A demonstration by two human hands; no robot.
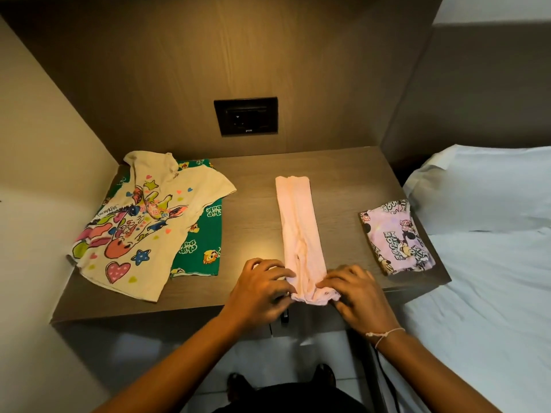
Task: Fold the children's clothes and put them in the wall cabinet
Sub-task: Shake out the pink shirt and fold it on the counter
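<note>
A pale pink garment [299,228], folded into a long narrow strip, lies lengthwise on the middle of the wooden table [256,186]. My left hand [262,289] and my right hand [354,289] both pinch its near end at the table's front edge. At the left, a cream T-shirt [134,228] with colourful cartoon prints lies spread over a green printed garment [205,236]. A folded lilac cartoon-print garment [396,236] rests at the table's right edge. The wall cabinet is not in view.
A black wall socket [246,116] sits in the wooden back panel. A beige wall [38,150] closes the left side. A bed with white sheets [489,263] adjoins the table on the right. Dark shoes show on the tiled floor [298,356] below.
</note>
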